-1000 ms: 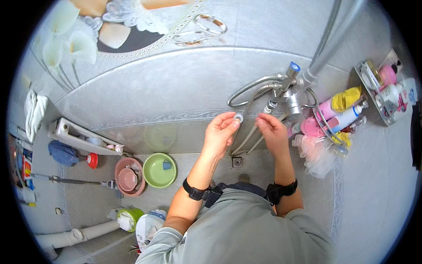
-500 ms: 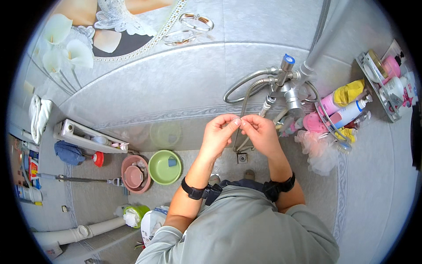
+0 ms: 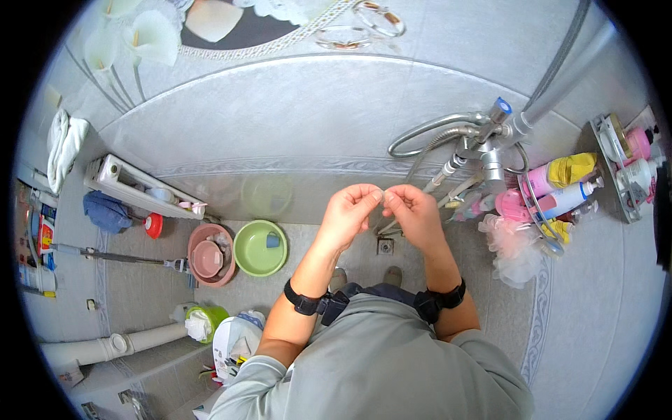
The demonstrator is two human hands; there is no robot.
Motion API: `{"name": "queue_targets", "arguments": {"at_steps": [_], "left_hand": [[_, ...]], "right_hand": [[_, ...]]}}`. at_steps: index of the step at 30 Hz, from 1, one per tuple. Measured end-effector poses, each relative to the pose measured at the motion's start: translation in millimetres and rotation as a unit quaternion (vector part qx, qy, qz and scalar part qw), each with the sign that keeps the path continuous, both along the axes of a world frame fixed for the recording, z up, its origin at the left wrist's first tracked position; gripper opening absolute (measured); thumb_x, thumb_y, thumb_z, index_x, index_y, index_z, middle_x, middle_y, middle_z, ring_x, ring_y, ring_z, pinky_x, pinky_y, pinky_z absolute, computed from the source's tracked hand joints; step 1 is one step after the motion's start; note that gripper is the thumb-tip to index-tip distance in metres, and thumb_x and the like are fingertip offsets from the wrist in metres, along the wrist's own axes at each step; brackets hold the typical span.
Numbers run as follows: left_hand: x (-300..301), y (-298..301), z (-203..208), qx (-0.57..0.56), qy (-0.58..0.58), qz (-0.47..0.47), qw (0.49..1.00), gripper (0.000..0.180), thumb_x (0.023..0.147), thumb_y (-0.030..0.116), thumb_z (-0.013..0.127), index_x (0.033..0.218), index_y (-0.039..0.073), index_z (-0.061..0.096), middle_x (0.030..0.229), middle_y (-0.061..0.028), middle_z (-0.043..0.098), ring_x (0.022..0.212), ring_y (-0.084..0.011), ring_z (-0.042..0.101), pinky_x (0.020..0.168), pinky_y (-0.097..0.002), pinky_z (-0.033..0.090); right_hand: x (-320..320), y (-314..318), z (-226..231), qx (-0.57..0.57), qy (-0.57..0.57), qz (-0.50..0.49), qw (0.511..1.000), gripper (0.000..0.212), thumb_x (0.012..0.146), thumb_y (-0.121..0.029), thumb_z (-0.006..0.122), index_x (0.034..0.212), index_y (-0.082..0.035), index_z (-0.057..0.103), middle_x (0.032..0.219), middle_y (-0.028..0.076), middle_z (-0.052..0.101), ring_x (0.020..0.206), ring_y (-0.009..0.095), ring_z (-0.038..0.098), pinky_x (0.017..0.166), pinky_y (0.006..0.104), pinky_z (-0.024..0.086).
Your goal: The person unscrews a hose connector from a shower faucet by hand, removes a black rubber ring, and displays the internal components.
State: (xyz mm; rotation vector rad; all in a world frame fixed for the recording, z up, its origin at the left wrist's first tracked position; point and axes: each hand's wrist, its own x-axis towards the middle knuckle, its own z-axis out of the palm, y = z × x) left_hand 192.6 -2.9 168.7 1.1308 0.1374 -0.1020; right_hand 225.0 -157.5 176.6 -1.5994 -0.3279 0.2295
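Observation:
My left hand (image 3: 350, 211) and my right hand (image 3: 416, 213) are raised in front of me, thumb and forefinger pinched on each. Their fingertips nearly meet. Whatever they pinch is too small to make out. Just beyond and right of my hands, a chrome shower mixer tap (image 3: 493, 166) with a blue-topped handle is fixed near the wall. A flexible metal hose (image 3: 432, 143) loops from it, passing behind my right hand. Below my hands, a square floor drain (image 3: 385, 246) lies in the tiles.
Left on the floor are a green basin (image 3: 253, 260) and pink basins (image 3: 193, 260). A white shelf (image 3: 140, 183), a red plunger cup (image 3: 153, 225) and a green bin (image 3: 219, 318) stand further left. At right, a wire rack (image 3: 526, 198) holds bottles above a mesh bath puff (image 3: 505, 238).
The view has shifted, so the tap and rack appear further right and the wall picture higher. My hands keep their pinch, fingertips close together.

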Motion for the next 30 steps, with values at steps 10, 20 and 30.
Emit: {"name": "queue_targets", "arguments": {"at_steps": [10, 20, 30], "left_hand": [[-25, 47, -2, -0.126, 0.022, 0.031, 0.991, 0.019, 0.088, 0.015, 0.061, 0.099, 0.0, 0.062, 0.071, -0.0004, 0.061, 0.041, -0.0023, 0.039, 0.036, -0.0168, 0.028], [-40, 65, 6, -0.093, 0.026, 0.042, 0.994, 0.011, 0.086, 0.01, 0.062, 0.094, 0.001, 0.062, 0.067, 0.0017, 0.058, 0.04, -0.0006, 0.038, 0.035, -0.0154, 0.028], [-52, 49, 15, 0.019, -0.012, 0.133, 0.991, 0.005, 0.084, 0.009, 0.061, 0.086, 0.004, 0.061, 0.065, 0.004, 0.055, 0.042, -0.0004, 0.039, 0.037, -0.0152, 0.029]], "right_hand": [[-23, 54, 2, 0.027, 0.031, 0.023, 0.999, 0.018, 0.09, -0.015, 0.057, 0.095, 0.001, 0.063, 0.079, 0.002, 0.064, 0.069, 0.006, 0.059, 0.054, 0.0185, 0.042], [-35, 73, 5, 0.052, 0.091, 0.038, 0.994, 0.016, 0.087, -0.014, 0.06, 0.093, 0.001, 0.062, 0.076, 0.002, 0.064, 0.067, 0.006, 0.059, 0.056, 0.0196, 0.045], [-24, 63, 8, -0.028, -0.104, 0.102, 0.989, 0.013, 0.085, -0.007, 0.061, 0.087, 0.005, 0.063, 0.076, 0.004, 0.064, 0.066, 0.007, 0.059, 0.057, 0.0215, 0.048]]}}
